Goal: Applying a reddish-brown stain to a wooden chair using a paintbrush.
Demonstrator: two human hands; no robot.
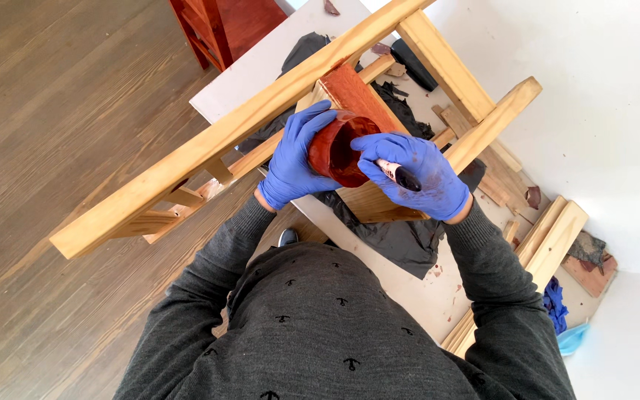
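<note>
Two hands in blue gloves meet over the middle of the head view, above a pale wooden frame (209, 148) that lies slanted across a white desk (246, 70). The left hand (298, 159) wraps around the side of a reddish-brown cup of stain (332, 152), its fingers (318, 117) curled over the rim and grasping it so that the cup tips towards the right hand. The right hand (416, 174) is clenched around a brush with a dark handle (401, 176), whose working end dips out of sight at the cup's mouth; stain marks the glove. Just behind the cup, a board of the frame already coated red-brown (353, 92) stands out against the bare timber beside it. Under the frame, black plastic sheeting (401, 241) covers part of the desk, and red drips speckle the bare surface near it. Loose wood offcuts (553, 237) lie at the right edge of the desk, with a crumpled blue glove (555, 305) beside them. A red-stained piece of furniture (224, 26) stands on the wooden floor (53, 111) at the top. The person's grey sleeves and patterned sweater fill the lower part of the view.
</note>
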